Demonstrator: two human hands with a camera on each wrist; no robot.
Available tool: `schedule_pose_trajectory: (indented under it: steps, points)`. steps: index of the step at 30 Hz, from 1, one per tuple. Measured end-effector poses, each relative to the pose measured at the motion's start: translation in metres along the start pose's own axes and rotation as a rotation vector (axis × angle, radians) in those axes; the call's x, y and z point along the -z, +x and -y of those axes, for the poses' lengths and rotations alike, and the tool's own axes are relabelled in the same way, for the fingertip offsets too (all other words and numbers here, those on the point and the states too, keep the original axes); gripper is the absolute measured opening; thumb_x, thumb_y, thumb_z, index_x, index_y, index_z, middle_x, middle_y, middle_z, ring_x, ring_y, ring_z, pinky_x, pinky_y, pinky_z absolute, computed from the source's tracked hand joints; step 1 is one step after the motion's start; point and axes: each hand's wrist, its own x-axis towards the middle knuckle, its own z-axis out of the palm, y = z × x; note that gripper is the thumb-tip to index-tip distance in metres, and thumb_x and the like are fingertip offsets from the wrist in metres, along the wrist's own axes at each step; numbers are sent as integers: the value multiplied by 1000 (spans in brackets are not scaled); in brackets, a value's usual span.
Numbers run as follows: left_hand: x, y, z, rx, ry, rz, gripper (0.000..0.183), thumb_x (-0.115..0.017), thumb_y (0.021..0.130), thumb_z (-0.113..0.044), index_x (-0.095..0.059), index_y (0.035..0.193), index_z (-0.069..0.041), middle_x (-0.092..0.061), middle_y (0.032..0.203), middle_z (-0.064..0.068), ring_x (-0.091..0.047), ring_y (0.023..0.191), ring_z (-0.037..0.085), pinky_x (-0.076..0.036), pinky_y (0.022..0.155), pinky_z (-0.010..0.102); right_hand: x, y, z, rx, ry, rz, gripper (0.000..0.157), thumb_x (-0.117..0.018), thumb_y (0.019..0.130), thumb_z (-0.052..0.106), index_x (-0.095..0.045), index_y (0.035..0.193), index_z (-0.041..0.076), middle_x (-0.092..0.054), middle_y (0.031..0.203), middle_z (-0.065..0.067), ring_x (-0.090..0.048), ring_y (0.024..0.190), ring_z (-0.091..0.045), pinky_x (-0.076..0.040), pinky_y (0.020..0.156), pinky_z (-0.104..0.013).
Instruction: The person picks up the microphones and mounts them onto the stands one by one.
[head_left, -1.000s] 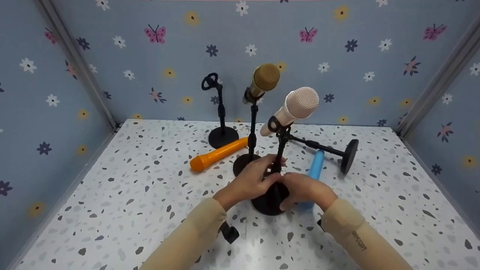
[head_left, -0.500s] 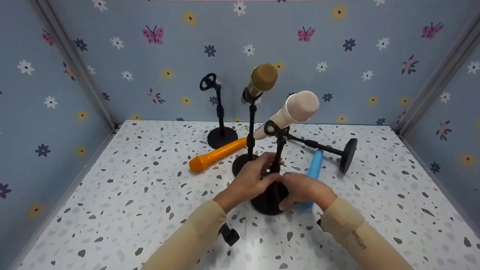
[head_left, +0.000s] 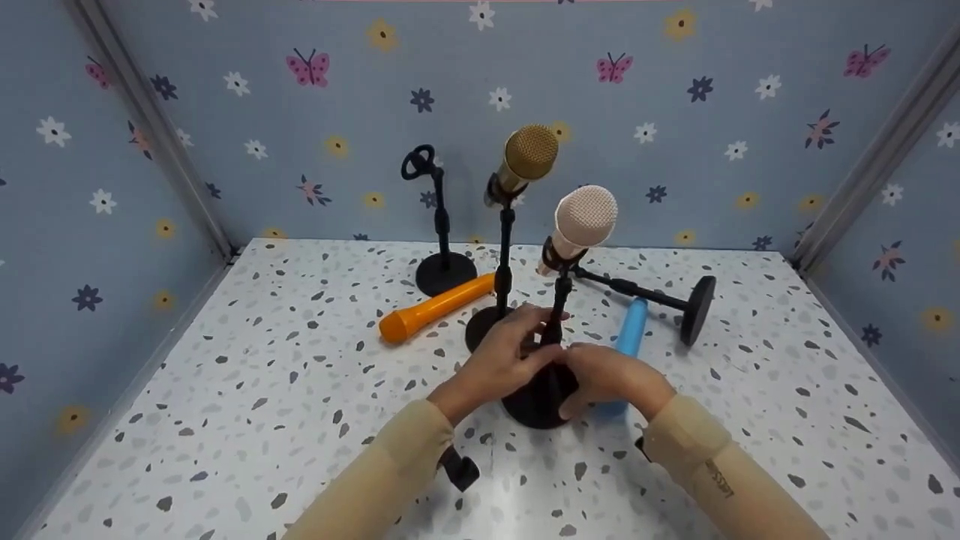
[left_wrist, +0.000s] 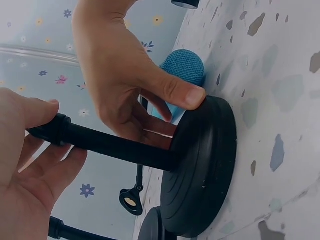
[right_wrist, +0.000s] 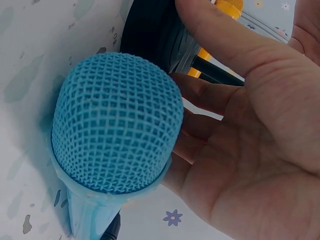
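Observation:
A white microphone [head_left: 586,217] sits tilted in the clip of a black microphone stand [head_left: 525,411], which stands upright on the table. My left hand [head_left: 499,356] grips the stand's pole at its collar [left_wrist: 57,129], thumb on one side and fingers on the other. At the round base, my right hand [head_left: 611,381] holds the edge, its thumb pressed on the rim in the left wrist view. Beside that hand lies a blue microphone [right_wrist: 117,125], partly hidden by it in the head view. Just behind the left hand, a gold microphone [head_left: 531,154] rests in another upright stand [head_left: 504,281].
An orange microphone [head_left: 435,307] lies on the speckled table [head_left: 262,390] to the left. Behind it stands a black stand [head_left: 442,225] with nothing in its clip. Another stand [head_left: 697,311] lies on its side at right. Flower-patterned walls [head_left: 480,60] enclose the table.
The white microphone has turned on its stand, its head swinging left and more toward me. Both hands stay in nearly the same place on the pole and base.

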Motion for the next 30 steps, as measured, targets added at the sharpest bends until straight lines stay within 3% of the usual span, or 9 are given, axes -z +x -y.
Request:
schedule_pose_trajectory:
  steps: [8, 15, 22, 30]
  points:
    - [-1, -2, -2, 54, -41, -29, 50, -71, 96, -14, -51, 142, -6, -61, 129, 10, -63, 113, 18, -54, 90, 24, 1, 0, 0, -31, 2, 7, 56, -93, 71, 23, -67, 119, 8, -69, 104, -4, -66, 95, -21, -53, 92, -42]
    - [-3, -2, 0, 29, -43, -41, 41, -71, 96, -12, -56, 134, -6, -62, 124, 9, -64, 112, 18, -55, 88, 23, 1, 0, 0, -16, -1, 4, 64, -92, 71, 24, -64, 126, 9, -69, 111, -7, -65, 102, -25, -51, 97, -44]
    - [-5, -3, 4, 14, -96, -73, 40, -73, 96, -15, -60, 132, -5, -64, 126, 10, -68, 107, 17, -56, 86, 24, 1, 0, -2, 19, 7, -4, 53, -92, 72, 23, -66, 116, 7, -69, 102, -5, -63, 93, -20, -52, 92, -42]
    - [-5, -4, 6, 11, -140, -115, 43, -77, 91, -11, -62, 130, -3, -66, 125, 10, -69, 105, 15, -57, 85, 26, 0, 0, -1, 30, -11, -11, 59, -92, 72, 24, -65, 121, 7, -68, 106, -7, -64, 99, -24, -50, 95, -43]
